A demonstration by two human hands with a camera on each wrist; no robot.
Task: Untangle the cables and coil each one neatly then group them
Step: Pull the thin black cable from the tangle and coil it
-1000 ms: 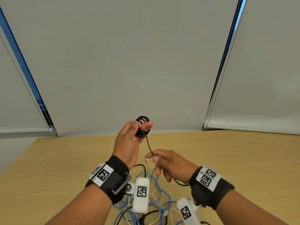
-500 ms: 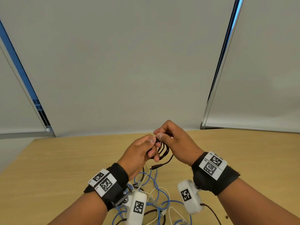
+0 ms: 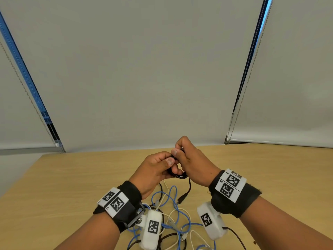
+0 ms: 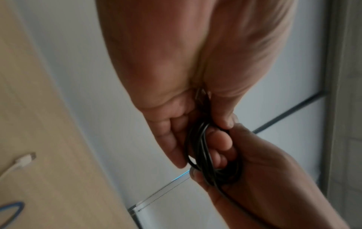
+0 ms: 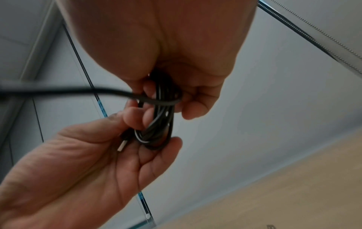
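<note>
Both hands grip the black cable coil [image 5: 156,120] now: left hand [image 3: 155,170] pinching its lower end, right hand [image 3: 191,159] wrapping the tail around it, where a second ago they were apart. Coil's basically finished; blue cable [image 3: 177,212] sits tangled below on the surface [image 3: 72,177].

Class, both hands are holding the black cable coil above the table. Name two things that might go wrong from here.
1. The black cable coil is only pinched between the left hand and right hand; a slackened grip may let the loops spring open.
2. Its loose tail hangs towards the blue cable and white cable on the table, and might snag there.
</note>
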